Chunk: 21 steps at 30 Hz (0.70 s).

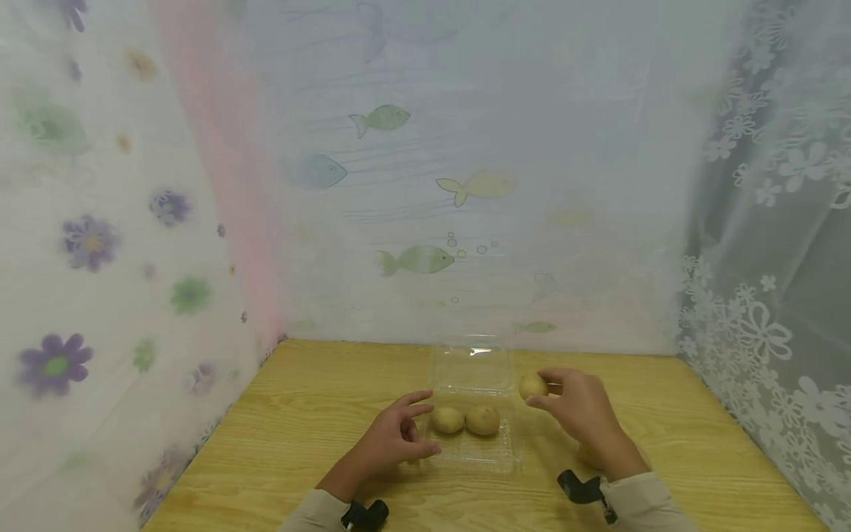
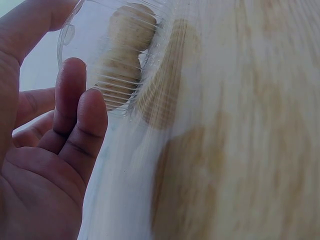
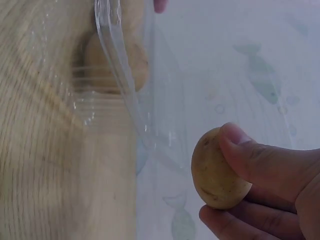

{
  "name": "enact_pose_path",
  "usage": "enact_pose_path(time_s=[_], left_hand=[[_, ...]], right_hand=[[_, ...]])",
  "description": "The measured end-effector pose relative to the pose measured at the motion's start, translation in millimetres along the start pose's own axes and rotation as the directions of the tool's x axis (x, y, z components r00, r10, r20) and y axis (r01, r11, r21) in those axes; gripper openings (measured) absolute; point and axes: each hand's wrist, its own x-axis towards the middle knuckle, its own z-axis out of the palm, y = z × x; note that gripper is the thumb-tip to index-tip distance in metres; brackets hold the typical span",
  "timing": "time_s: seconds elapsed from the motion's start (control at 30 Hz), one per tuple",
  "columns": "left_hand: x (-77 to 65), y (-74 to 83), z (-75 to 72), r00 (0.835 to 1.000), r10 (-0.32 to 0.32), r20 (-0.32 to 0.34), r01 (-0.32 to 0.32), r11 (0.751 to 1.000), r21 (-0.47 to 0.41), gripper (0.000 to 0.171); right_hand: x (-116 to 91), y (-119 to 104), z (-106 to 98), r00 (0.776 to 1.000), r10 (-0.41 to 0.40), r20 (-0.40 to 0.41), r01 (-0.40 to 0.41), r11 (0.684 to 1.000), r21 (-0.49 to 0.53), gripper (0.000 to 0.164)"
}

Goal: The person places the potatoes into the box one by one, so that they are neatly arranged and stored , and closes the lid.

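Note:
A clear plastic container (image 1: 468, 464) stands on the table with its lid (image 1: 473, 369) folded back. Two potatoes, one on the left (image 1: 448, 420) and one on the right (image 1: 482, 420), sit side by side in its base. My left hand (image 1: 397, 436) holds the container at its left side, thumb toward the front and fingers toward the back; its fingertips meet the rim (image 2: 61, 45) in the left wrist view. Just right of the container, my right hand (image 1: 577, 408) pinches a third potato (image 3: 212, 170) between thumb and fingers, raised above the table.
Partly hidden under my right forearm, another potato (image 1: 589, 457) lies on the wood-grain table (image 1: 279, 443). A fish-print curtain (image 1: 532, 281) hangs at the table's back edge. Flower-print sheets close off the left (image 1: 120, 295) and right (image 1: 764, 295) sides.

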Motion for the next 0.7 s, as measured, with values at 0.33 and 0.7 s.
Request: enact_pose_path(time_s=[0.33,0.7], left_hand=[[1.5,-1.2,0.4,1.000,0.002,0.004,-0.002,1.000,0.009,0.086],[1.5,-2.6,0.2,1.000,0.007,-0.007,-0.007,1.000,0.015,0.084]], right_hand=[[-2.8,-12.1,7.4,0.999,-0.051,0.001,0.051,0.998,0.031,0.065],[-7.9,-28.9,26.6,0.997,-0.066,0.027,0.065,0.997,0.047,0.054]])
